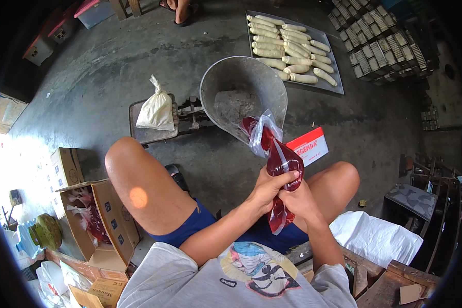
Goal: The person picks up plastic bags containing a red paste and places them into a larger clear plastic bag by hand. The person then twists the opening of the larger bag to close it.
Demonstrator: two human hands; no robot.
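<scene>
Both my hands squeeze a clear plastic bag of dark red filling [284, 160] in front of my lap. My left hand [268, 189] is wrapped round its middle, and my right hand [299, 199] grips it just below. The bag's open upper end points into a grey metal scale pan [218, 77], where some red filling shows at the bag's mouth. The pan rests on one side of a balance scale [192, 114]. On the scale's other plate [138, 132] sits a knotted bag of pale powder [157, 110].
Beyond the pan, a metal tray [339, 87] holds several pale dough rolls [295, 49]. A red and white box [313, 145] stands by my right knee. At left, a cardboard box [115, 220] contains more red bags [93, 218]. Stacked metal molds [380, 43] stand far right; another person's foot [181, 13] shows at the top.
</scene>
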